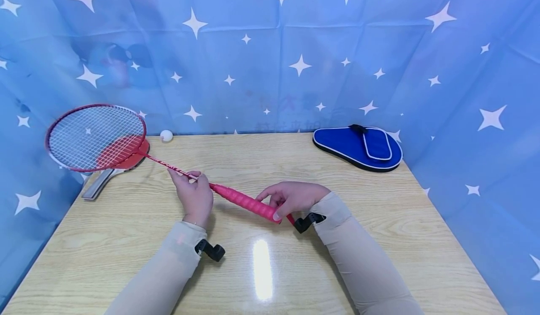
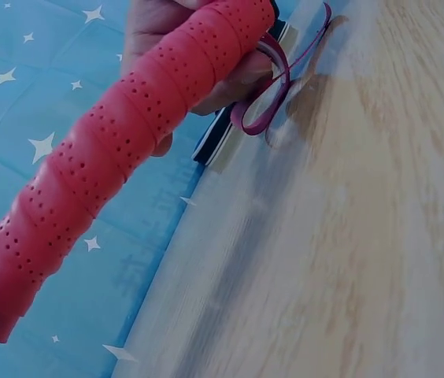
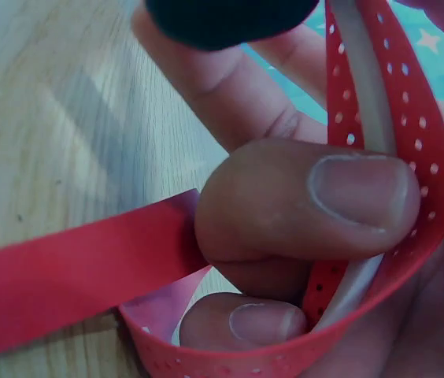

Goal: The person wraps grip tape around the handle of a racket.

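Observation:
A red badminton racket (image 1: 240,199) is held slantwise above the table, its strung head at the left and its handle toward the middle. My left hand (image 1: 195,201) holds the shaft just above the handle. Perforated red grip tape (image 2: 88,169) is wound in overlapping turns along the handle. At the butt end, my right hand (image 1: 298,196) pinches a loose length of grip tape (image 3: 80,272) between thumb and fingers. This strip curls in a loop about the fingers, and a pale strip shows along its inner side. The dark butt (image 3: 230,20) of the handle is close above the right fingers.
A red table tennis bat (image 1: 132,161) lies under the racket head at the table's left edge. Near the back edge is a white ball (image 1: 166,135). A blue bat case (image 1: 341,144) lies at the back right. Starry blue curtains (image 1: 253,62) surround the wooden table (image 1: 236,277).

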### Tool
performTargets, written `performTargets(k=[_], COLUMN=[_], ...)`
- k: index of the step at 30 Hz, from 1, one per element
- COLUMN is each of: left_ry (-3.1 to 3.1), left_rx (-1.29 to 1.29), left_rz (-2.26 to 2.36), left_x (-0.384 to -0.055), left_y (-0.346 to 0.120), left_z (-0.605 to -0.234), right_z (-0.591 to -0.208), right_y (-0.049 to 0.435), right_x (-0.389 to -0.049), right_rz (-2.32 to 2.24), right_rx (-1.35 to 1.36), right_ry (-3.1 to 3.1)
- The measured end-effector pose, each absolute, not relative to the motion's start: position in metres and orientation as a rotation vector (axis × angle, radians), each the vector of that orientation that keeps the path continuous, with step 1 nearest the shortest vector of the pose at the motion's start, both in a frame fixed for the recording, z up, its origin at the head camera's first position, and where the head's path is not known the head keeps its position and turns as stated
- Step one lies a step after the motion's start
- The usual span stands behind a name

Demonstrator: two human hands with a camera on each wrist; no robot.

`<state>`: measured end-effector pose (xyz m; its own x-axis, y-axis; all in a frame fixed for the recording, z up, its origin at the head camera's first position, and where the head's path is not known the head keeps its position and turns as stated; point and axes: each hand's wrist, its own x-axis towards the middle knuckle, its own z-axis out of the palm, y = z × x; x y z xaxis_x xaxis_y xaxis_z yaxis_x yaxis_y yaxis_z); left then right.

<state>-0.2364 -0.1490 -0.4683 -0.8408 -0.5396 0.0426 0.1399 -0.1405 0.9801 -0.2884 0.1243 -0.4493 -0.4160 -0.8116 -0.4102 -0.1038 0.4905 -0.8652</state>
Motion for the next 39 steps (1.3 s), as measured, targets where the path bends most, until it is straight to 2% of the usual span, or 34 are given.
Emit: performTargets(k=[16, 39], left_ry=[-1.721, -1.757], left_rx=[0.428, 0.386], left_rz=[-1.901, -1.976], left_x=[-0.2354, -0.2363], left_y=[-0.1476, -0.1502], left_z=[-0.4662, -0.4692], right_z=[-0.4462, -0.448], right_y=[0.1259, 0.1256], right_x=[-0.2891, -0.2889], right_rz=[-1.017, -1.032], right_rx=[-0.829, -0.814], right_ry=[1.819, 1.792])
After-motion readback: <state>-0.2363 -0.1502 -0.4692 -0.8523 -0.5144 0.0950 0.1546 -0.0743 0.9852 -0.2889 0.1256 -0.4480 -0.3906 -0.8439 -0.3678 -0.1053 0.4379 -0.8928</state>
